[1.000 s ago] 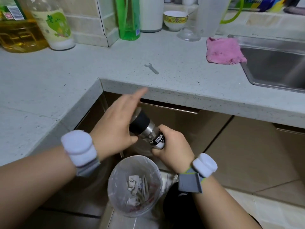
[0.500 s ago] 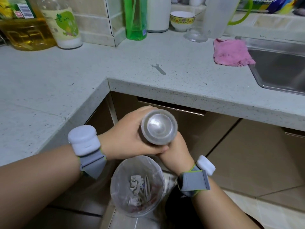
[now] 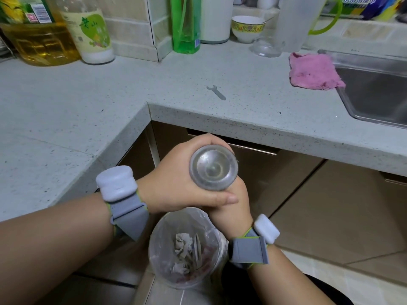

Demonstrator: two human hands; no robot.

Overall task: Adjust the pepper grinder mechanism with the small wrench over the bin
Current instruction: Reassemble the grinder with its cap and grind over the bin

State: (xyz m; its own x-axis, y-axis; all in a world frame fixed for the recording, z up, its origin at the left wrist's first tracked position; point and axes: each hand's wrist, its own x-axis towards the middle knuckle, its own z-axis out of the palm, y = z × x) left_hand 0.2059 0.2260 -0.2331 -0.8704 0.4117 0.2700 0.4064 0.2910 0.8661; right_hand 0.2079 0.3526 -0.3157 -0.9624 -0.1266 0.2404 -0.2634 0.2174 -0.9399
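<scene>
I hold the steel pepper grinder (image 3: 213, 170) upright over the bin, its round metal end facing the camera. My left hand (image 3: 176, 183) wraps around its upper body, thumb across the front. Beneath it my right hand (image 3: 231, 208) grips the lower part, mostly hidden under the left hand and the grinder. The small grey wrench (image 3: 216, 92) lies flat on the countertop, apart from both hands. The clear plastic bin (image 3: 154, 249), lined with a bag and holding crumpled paper scraps, stands on the floor directly below the hands.
The speckled L-shaped countertop (image 3: 88, 102) juts out at a corner just above the hands. A pink cloth (image 3: 312, 71) lies beside the steel sink (image 3: 374, 89). Oil bottles (image 3: 39, 40), a green bottle (image 3: 186, 25), a bowl (image 3: 247, 27) and a jug stand along the back.
The grinder was tilted on its side with my left hand flat on it; now it stands upright, end toward me, with my left hand curled around it. The camera moved slightly closer.
</scene>
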